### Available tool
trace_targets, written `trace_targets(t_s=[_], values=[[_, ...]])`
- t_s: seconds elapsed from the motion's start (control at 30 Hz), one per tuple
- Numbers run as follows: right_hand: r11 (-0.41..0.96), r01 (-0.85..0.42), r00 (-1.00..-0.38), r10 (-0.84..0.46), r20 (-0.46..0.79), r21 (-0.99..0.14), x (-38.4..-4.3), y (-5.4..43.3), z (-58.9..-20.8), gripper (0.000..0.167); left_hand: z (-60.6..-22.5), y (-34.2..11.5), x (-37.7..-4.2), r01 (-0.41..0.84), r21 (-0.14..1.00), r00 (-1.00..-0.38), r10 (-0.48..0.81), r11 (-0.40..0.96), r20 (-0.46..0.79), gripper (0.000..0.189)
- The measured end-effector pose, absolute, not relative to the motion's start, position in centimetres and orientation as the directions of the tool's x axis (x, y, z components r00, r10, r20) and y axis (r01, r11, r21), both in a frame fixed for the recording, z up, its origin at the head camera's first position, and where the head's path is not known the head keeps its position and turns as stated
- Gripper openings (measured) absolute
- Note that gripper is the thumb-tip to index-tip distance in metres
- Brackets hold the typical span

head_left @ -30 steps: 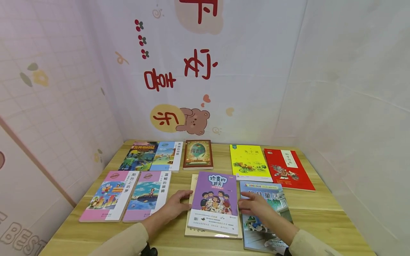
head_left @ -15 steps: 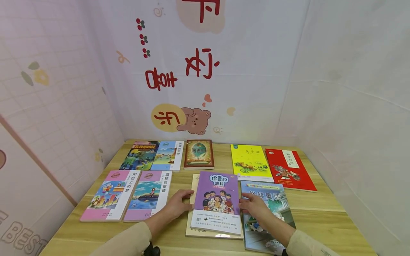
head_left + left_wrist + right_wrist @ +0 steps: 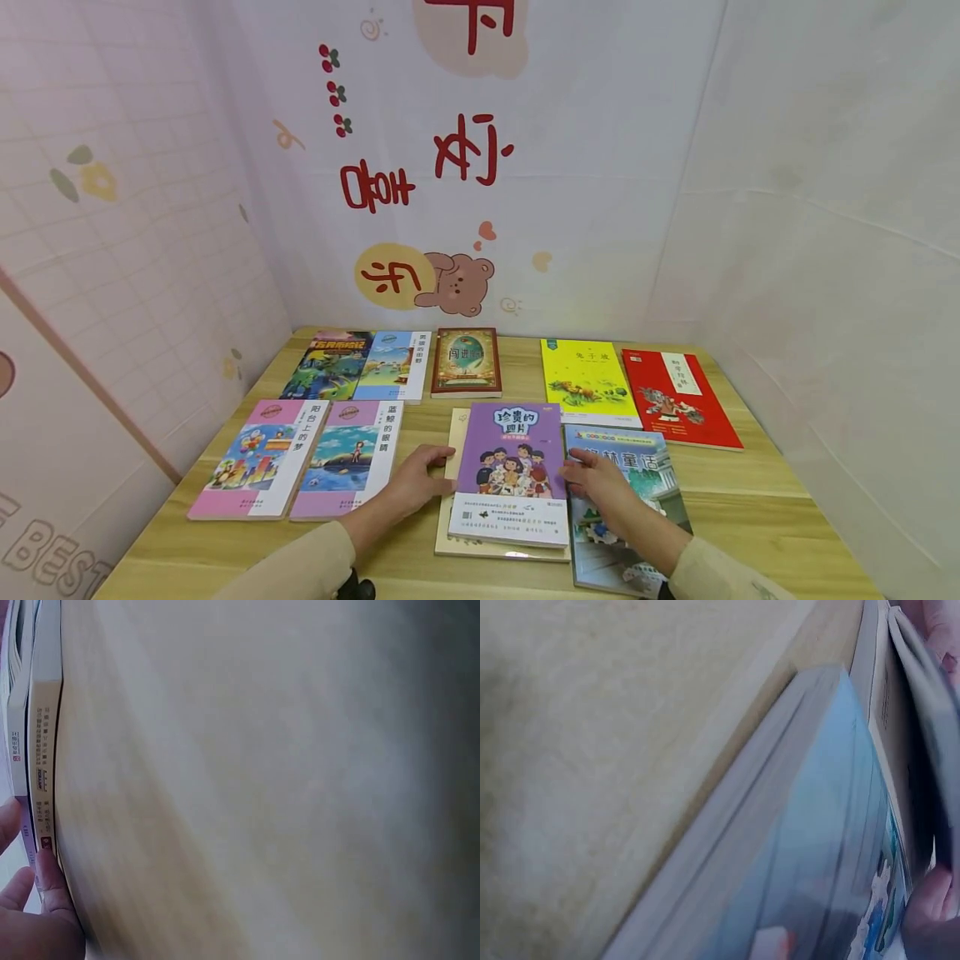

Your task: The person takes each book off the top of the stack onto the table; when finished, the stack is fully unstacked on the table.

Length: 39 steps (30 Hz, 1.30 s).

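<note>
A purple book [image 3: 513, 461] with a cartoon group on its cover lies over a cream book [image 3: 456, 433], whose left and lower edges stick out from beneath. At the stack's left side is my left hand [image 3: 417, 482]; the left wrist view shows its fingertips [image 3: 49, 870] against the two spines. My right hand [image 3: 597, 483] rests at the purple book's right edge, over a blue-green book [image 3: 651, 475]. From the right wrist, the upper book's cover edge [image 3: 922, 697] stands a little raised above the one below, with a fingertip [image 3: 931, 892] right at it.
Two pink-edged books [image 3: 258, 458] lie at the left. Behind them are a dark green book [image 3: 327, 367], a light blue one [image 3: 390, 367] and a brown-framed one [image 3: 467, 362]. Back right lie a yellow book [image 3: 588, 383] and a red one [image 3: 681, 398]. Cloth walls surround the wooden table [image 3: 765, 517].
The purple book has shifted slightly right and turned straighter over the cream book. Both hands stay at its sides. The head view itself has shifted slightly.
</note>
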State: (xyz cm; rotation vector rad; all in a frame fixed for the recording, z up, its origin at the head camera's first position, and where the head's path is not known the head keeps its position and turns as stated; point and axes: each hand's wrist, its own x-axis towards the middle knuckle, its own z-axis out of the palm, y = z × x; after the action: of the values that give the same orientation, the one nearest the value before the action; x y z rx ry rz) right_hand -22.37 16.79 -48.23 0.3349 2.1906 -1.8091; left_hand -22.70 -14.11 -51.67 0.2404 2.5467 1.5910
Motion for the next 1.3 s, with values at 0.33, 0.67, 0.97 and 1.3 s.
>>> trace_targets(t_s=[0.33,0.67,0.97,1.3], values=[[0.104,0.320,-0.930,-0.155,-0.333,-0.942,-22.1,16.7,-48.7,0.069,-51.4,-14.0,-22.6,0.069,0.889,-0.978,0.205,0.453,-0.029,0.055],[0.058,0.300,-0.923,-0.233,-0.305,-0.952,-22.0,17.8,-48.2,0.072,-51.7,-14.0,-22.7,0.055,0.887,-0.976,0.213,0.459,-0.049,0.057],[0.064,0.299,-0.922,-0.238,-0.305,-0.952,-21.9,20.8,-46.8,0.071,-51.5,-13.9,-22.6,0.092,0.896,-0.976,0.217,0.434,-0.005,0.066],[0.033,0.289,-0.910,-0.302,-0.285,-0.957,-21.9,25.5,-46.1,0.075,-51.8,-14.0,-22.8,0.100,0.892,-0.975,0.220,0.441,0.001,0.072]])
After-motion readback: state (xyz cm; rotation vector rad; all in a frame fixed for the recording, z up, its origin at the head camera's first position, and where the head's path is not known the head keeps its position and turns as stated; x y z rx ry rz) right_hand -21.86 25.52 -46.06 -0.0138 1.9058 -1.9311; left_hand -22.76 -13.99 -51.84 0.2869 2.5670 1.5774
